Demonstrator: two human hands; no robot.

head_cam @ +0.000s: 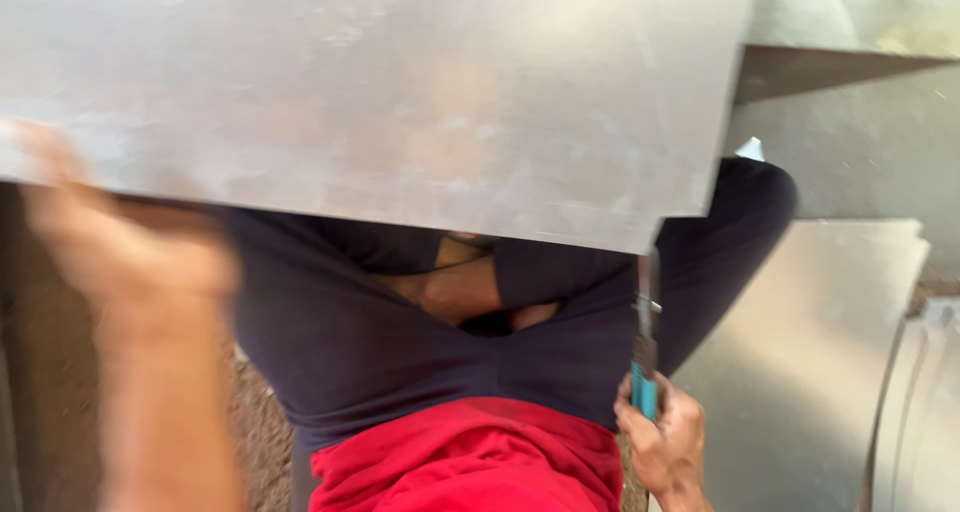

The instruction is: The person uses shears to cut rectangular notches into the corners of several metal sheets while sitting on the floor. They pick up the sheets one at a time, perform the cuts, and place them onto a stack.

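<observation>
A large grey metal sheet [380,92] fills the upper part of the head view, resting over my crossed legs in dark trousers. My left hand [70,212], blurred by motion, is at the sheet's near left edge; whether it grips the edge I cannot tell. My right hand [665,442] is closed around the blue handles of metal shears [645,352], whose blades point up at the sheet's near right corner.
Another metal sheet [800,372] lies on the floor at the right, with a curved metal strip [915,412] beside it. More sheet metal [850,12] is at the top right. My red shirt shows at the bottom middle.
</observation>
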